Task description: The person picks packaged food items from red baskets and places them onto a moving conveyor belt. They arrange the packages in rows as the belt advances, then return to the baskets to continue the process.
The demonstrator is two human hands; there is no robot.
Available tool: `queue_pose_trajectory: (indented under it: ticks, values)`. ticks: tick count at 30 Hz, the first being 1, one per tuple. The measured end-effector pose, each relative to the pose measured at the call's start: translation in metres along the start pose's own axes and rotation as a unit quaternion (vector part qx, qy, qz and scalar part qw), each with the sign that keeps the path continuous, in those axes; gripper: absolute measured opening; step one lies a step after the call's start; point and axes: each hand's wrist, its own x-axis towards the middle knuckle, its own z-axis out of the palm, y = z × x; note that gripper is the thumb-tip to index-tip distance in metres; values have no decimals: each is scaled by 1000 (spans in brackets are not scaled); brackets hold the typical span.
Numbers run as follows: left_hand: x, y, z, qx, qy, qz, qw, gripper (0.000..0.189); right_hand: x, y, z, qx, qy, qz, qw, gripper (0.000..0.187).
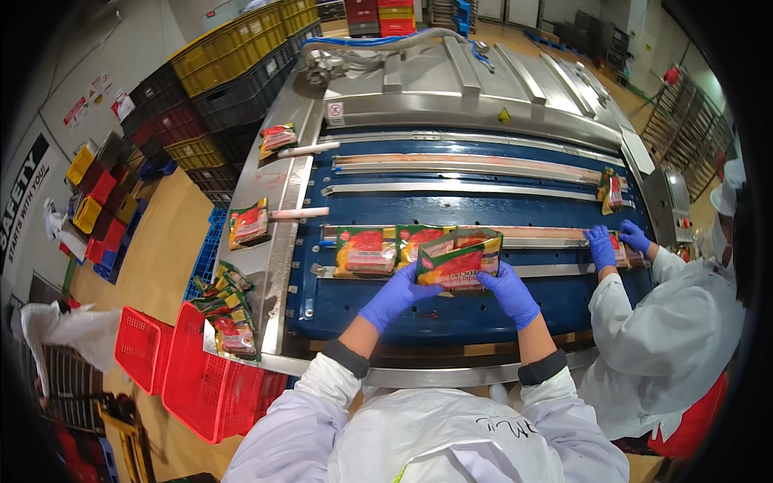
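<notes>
Between my gloved hands I hold a printed plastic food pouch (459, 264), its top edge gaping. My left hand (400, 297) grips its lower left side, and my right hand (510, 293) its lower right corner. Behind it, a second pouch (416, 241) lies partly hidden on the sealing bar (525, 233) of a belt-type packing machine. Left of that, another pouch (366, 252) lies flat with its top edge at the bar. Blue belt (435, 329) shows below my hands.
At right, a co-worker's gloved hands (616, 244) touch pouches on the same bar. One pouch (611, 192) lies farther back. Several pouches (232, 314) are heaped on the left steel ledge (275, 314), above red crates (205, 386). A raised steel lid (477, 90) spans the back.
</notes>
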Motion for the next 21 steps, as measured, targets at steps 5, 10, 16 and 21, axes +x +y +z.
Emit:
queue_pose_trajectory:
  ticks: [5,10,16,21]
  values:
    - [36,-56,20,81,70,34,994,19,0,48,-49,-37,40,53,997,28]
    - [36,-32,53,144,113,35,983,23,-16,59,-60,5,76,4,997,24]
    - [46,-38,46,92,181,15,979,19,-17,52,-63,-51,120,-73,989,20]
    - [60,-21,58,192,216,13,957,14,0,46,-63,-78,191,-52,977,6]
